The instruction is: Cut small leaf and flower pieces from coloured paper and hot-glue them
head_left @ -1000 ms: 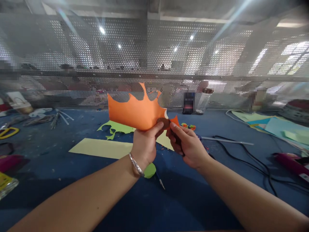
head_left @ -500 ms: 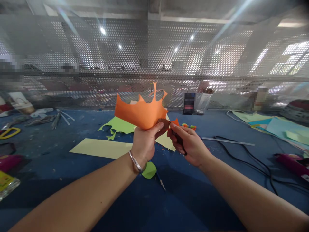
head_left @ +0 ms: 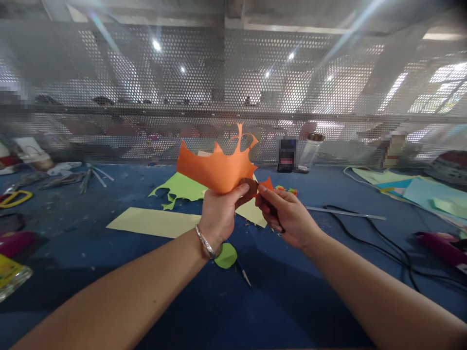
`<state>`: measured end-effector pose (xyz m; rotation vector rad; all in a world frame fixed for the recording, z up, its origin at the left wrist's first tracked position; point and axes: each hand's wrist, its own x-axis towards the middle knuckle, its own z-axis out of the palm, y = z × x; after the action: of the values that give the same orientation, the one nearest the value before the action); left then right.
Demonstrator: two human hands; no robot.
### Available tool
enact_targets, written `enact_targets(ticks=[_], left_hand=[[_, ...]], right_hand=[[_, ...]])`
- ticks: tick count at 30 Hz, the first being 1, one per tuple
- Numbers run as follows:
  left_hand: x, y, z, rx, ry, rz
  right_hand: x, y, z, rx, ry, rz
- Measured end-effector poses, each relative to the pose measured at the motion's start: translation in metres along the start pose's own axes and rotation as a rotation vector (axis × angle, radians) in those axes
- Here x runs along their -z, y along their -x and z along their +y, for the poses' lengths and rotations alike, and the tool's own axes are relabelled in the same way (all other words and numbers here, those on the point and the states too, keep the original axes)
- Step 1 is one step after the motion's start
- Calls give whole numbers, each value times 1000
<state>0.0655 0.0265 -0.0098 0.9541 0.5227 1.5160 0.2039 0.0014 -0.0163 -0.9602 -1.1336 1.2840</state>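
Note:
My left hand (head_left: 221, 211), with a silver bracelet at the wrist, pinches a sheet of orange paper (head_left: 219, 170) with a jagged, cut-out upper edge. Under its thumb lies a brown rounded piece (head_left: 250, 186). Close beside it, my right hand (head_left: 282, 206) is closed around dark-handled scissors (head_left: 272, 214), mostly hidden by the fingers. A small orange point of paper (head_left: 268, 183) sticks up by the right thumb. Below the left wrist, a green round paper piece (head_left: 226, 256) lies on the table near a thin blue tool with a pale tip (head_left: 246, 277).
Pale yellow paper (head_left: 153, 222) and cut green paper (head_left: 180, 186) lie on the blue table (head_left: 277, 311). To the right are a clear stick (head_left: 346, 213), a black cable (head_left: 368, 240) and a purple tool (head_left: 443, 248). A clear jar (head_left: 310, 154) stands before the perforated screen (head_left: 219, 78).
Both hands and the orange paper have shifted slightly to the right in view. The right hand's dark handle shows less below the fingers. The grips stay the same.

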Motion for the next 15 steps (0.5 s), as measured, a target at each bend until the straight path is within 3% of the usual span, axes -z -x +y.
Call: enact_targets(ticks=[9,15], left_hand=[[8,-10,-2,-19,-105,-7],[15,-24,1,118,-24,126]], right_hand=[[6,-4,-2,-43,-86,18],[16,-14,9,-273,-69,-12]])
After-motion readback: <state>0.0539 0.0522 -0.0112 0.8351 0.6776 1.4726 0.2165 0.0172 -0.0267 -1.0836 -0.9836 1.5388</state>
